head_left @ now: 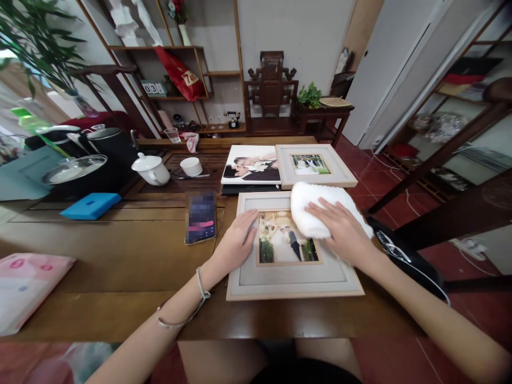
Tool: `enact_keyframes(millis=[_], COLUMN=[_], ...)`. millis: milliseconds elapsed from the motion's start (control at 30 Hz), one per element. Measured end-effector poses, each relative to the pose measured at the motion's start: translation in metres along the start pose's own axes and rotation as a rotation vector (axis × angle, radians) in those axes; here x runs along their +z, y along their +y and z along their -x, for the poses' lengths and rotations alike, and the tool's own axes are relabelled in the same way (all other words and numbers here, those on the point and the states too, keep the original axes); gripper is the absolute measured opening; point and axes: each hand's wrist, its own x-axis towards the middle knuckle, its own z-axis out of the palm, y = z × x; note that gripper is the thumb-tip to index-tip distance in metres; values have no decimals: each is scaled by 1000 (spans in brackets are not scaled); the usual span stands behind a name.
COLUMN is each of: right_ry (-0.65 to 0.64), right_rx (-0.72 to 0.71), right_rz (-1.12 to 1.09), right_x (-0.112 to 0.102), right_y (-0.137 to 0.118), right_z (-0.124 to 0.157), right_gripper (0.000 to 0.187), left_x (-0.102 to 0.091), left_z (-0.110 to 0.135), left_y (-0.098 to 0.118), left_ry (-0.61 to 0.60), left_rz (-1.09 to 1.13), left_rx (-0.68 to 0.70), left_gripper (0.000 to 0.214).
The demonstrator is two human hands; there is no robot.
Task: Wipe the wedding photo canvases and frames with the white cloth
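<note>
A picture frame (295,278) with a pale border and a wedding photo lies flat on the wooden table in front of me. My left hand (239,239) rests on the frame's left side, fingers stretched out and thumb apart, holding nothing. At the upper right of the frame, my right hand (340,229) presses on a folded white towel (310,210), its fingers spread over the fluffy cloth. The towel covers that corner of the frame and reaches the photo's upper right edge. What the right thumb does is hidden.
Behind are a second pale frame (286,160) and a white-edged photo panel (250,166). To the left lie a phone (201,217), a blue box (91,206), a lidded white cup (151,169), a small white bowl (191,167) and a pink-white packet (30,288). A black bag (400,256) stands right.
</note>
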Motion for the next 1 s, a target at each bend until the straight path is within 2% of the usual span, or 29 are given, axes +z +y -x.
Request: enact_keyframes(millis=[100,167,233,300,400,467,533,700,867,1000], right_ry=[-28,-91,-145,-169,-148,-105,-66,-17,-69,-28], right_rx=[-19,-39,-45,-57,-175,-226,-246,-235,-128,-89], right_rz=[38,56,76,90,55,23,2,-6,52,46], right_x=[4,4,1,-6,-19,-23,-19,2,3,6], right_y=[9,0,-21,-47,-81,-95,-98,-73,-26,0], right_z=[-28,-27,-7,26,74,92,94,63,17,-25], right_gripper=[71,73,74,76,83,82,80,81,75,71], left_x=[0,0,0,1,2,2,1,1,2,3], left_z=[0,0,0,1,1,1,1,0,0,0], left_y=[1,1,1,1,1,1,1,2,1,1], left_ry=[3,-2,-6,-4,7,9,7,4,13,1], left_rz=[4,8,12,14,16,17,16,-5,-40,-39], left_rx=[-11,-26,-36,-38,-31,-25,-19,-7,-5,-13], left_gripper=[40,40,41,42,42,42,41,41,40,40])
